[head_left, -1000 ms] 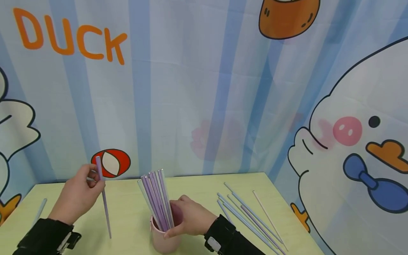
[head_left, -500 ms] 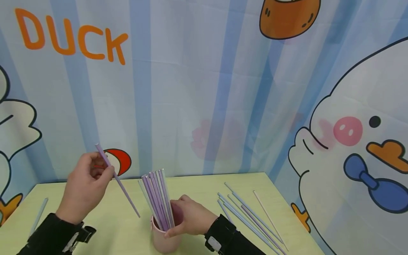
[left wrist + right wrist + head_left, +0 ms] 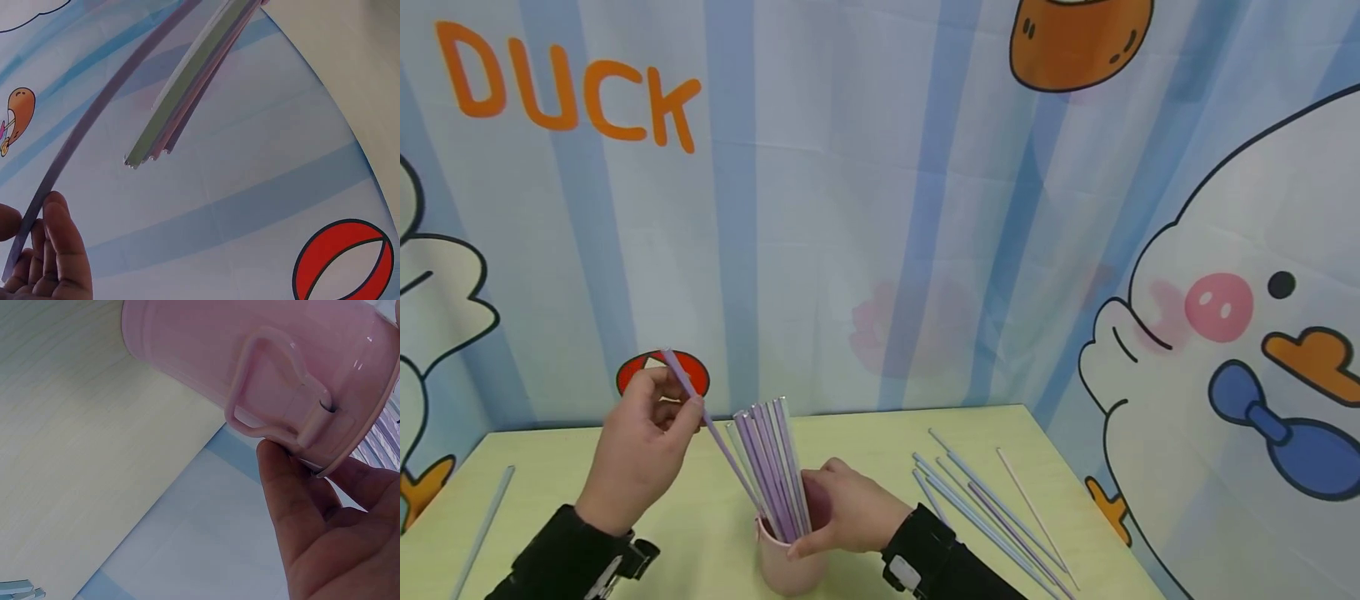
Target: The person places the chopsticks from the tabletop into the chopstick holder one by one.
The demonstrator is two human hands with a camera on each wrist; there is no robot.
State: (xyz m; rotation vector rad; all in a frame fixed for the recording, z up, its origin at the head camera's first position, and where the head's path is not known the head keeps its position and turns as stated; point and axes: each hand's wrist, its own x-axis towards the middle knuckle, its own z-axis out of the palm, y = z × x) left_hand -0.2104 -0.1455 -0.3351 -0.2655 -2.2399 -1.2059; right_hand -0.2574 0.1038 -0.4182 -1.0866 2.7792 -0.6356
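Note:
My left hand pinches a thin purple straw near its upper end. The straw slants down to the right, its lower end at the mouth of a small pink bucket. A bunch of purple and pale straws stands in that bucket, leaning left. My right hand grips the bucket by its rim on the right side. In the right wrist view, the fingers hold the rim beside the bucket's wire-like handle. The left wrist view has the held straw apart from the tops of the bunch.
Several loose blue, purple and pale straws lie on the right of the light wooden table. A single pale blue straw lies at the left. Behind the table hangs a printed curtain.
My left hand has moved right, and its straw has tilted from nearly upright to slanting toward the bucket, its lower end now at the mouth. My right hand and the bucket have stayed put.

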